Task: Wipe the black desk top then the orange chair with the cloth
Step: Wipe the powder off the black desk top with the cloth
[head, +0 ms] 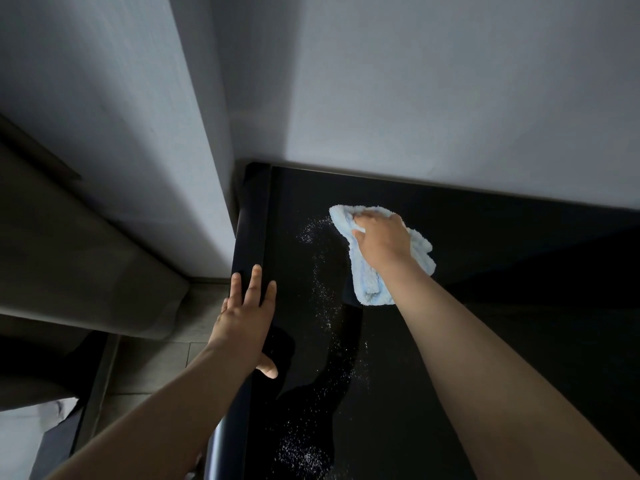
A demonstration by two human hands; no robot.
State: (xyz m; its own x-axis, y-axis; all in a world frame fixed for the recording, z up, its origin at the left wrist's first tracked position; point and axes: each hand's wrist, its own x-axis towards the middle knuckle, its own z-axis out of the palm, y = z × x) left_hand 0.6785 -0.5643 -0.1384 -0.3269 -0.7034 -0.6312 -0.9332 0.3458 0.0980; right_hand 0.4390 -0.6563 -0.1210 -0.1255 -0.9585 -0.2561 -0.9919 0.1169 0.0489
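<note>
Pale blue fluffy terry cloth point(367, 282) lies bunched under my right hand point(379, 237) toward twelve o'clock on the glossy black counter point(485, 306), close to the grey wall point(415, 81). My right fingers point(360, 231) are curled down and closed on its upper folds, pressing it flat. My left hand point(242, 317) rests at nine o'clock on the counter's rounded edge, fingers spread and holding nothing, just bracing. A trail of white specks point(325, 306) runs from beside the cloth down toward six o'clock. I judge the risk is sweeping those specks off the left edge onto the floor, or smearing them if I press too lightly and the loose tail of the cloth drags. The orange chair is not in view.
</note>
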